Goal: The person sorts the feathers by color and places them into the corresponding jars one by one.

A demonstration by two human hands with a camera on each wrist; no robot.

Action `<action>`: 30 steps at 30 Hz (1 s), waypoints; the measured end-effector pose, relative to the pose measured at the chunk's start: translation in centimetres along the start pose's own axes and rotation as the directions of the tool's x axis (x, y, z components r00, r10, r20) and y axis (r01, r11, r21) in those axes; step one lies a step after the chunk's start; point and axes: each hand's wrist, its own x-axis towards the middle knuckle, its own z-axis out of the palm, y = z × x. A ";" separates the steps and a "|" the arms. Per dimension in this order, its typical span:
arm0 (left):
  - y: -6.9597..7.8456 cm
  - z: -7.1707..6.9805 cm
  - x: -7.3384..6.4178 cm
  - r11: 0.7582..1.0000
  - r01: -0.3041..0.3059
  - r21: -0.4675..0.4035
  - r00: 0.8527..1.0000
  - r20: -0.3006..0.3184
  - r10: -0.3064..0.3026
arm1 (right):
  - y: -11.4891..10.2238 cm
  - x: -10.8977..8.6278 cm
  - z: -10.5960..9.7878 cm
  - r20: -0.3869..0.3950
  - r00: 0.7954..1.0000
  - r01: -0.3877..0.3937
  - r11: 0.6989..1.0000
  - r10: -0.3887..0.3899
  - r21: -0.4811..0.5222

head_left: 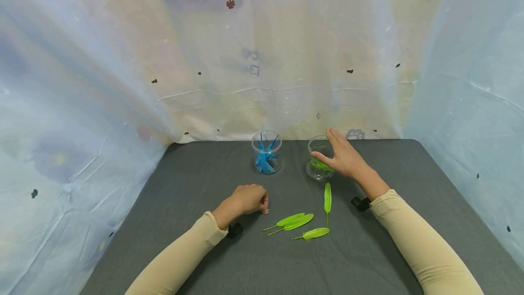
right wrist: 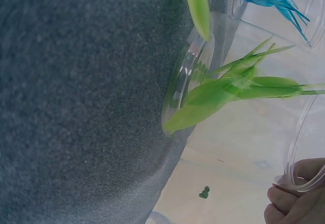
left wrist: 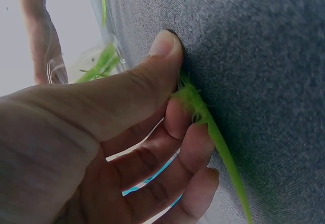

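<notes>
A green feather [left wrist: 221, 145] is pinched by its fluffy end between the thumb and fingers of my left hand [head_left: 247, 198], low over the grey tabletop; the hand hides most of it in the head view. My right hand [head_left: 345, 156] holds a clear jar [head_left: 318, 177] near its rim from the right, thumb in front and fingers toward the back. Several green feathers [right wrist: 218, 94] stand inside this jar. Between the hands, several loose green feathers [head_left: 311, 234] lie flat on the table, one just in front of the jar.
A second clear jar [head_left: 279, 167] with blue feathers [head_left: 264, 160] stands left of the first, near the table's back edge. The grey cloth-covered table [head_left: 196, 167] meets pale printed curtains [head_left: 286, 58] at the back and sides. A black strap [head_left: 360, 204] sits at the right wrist.
</notes>
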 end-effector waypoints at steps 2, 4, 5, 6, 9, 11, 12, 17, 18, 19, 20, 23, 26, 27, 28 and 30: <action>0.0 0.0 0.0 1.000 -0.005 0.001 1.000 -0.002 0.005 | 0.0 0.0 0.0 0.000 1.000 -0.002 1.000 0.002 0.000; 0.0 0.1 -0.1 1.000 -0.007 0.002 1.000 -0.002 0.007 | 0.0 0.0 0.0 0.001 1.000 -0.003 1.000 0.003 0.000; 0.0 0.1 -0.1 1.000 -0.007 0.002 1.000 -0.002 0.007 | 0.0 0.0 0.0 0.001 1.000 -0.004 1.000 0.004 0.001; 0.0 0.1 -0.2 1.000 -0.007 0.001 1.000 -0.003 0.007 | 0.0 0.1 0.0 0.002 1.000 -0.004 1.000 0.004 0.002; 0.0 0.1 -0.4 1.000 -0.008 -0.002 1.000 -0.009 0.008 | 0.0 0.1 0.0 -0.001 1.000 -0.003 1.000 0.003 0.004; 0.1 0.1 -0.5 1.000 -0.013 -0.001 1.000 -0.013 0.013 | 0.0 0.1 0.0 -0.002 1.000 -0.003 1.000 0.003 0.001; 0.1 0.1 -0.6 1.000 -0.018 -0.003 1.000 -0.014 0.018 | 0.0 0.1 0.0 -0.001 1.000 -0.003 1.000 0.003 -0.001; -0.2 0.3 -0.7 0.998 -0.054 0.013 0.998 -0.017 0.054 | 0.1 0.1 0.1 -0.003 1.000 0.000 1.000 0.000 -0.001; -0.3 0.3 -0.7 0.998 -0.065 0.014 0.998 -0.020 0.065 | 0.1 0.1 0.1 -0.003 1.000 0.001 1.000 -0.001 0.000; -0.5 0.4 -0.7 0.997 -0.072 0.019 0.997 -0.022 0.073 | 0.1 0.1 0.1 -0.004 1.000 0.001 1.000 -0.001 0.001; -0.6 0.4 -0.7 0.997 -0.079 0.023 0.997 -0.024 0.080 | 0.1 0.1 0.1 -0.005 1.000 0.001 1.000 -0.001 0.000; -0.7 0.5 -0.6 0.995 -0.094 0.017 0.995 -0.034 0.094 | 0.1 0.0 0.1 -0.002 1.000 0.000 1.000 0.000 0.002; -0.8 0.3 -0.6 0.995 -0.102 0.002 0.993 -0.053 0.102 | 0.0 0.0 0.1 -0.001 1.000 -0.001 1.000 0.001 0.004; -0.8 0.2 -0.6 0.994 -0.110 -0.008 0.992 -0.066 0.110 | 0.0 0.0 0.1 -0.002 1.000 -0.001 1.000 0.001 0.006; -0.8 0.1 -0.6 0.993 -0.116 -0.013 0.990 -0.078 0.115 | 0.0 0.0 0.1 -0.004 1.000 0.000 1.000 0.001 0.007; -0.7 -0.1 -0.6 0.991 -0.132 -0.023 0.985 -0.112 0.129 | 0.0 0.0 0.1 -0.007 1.000 0.000 1.000 0.000 0.004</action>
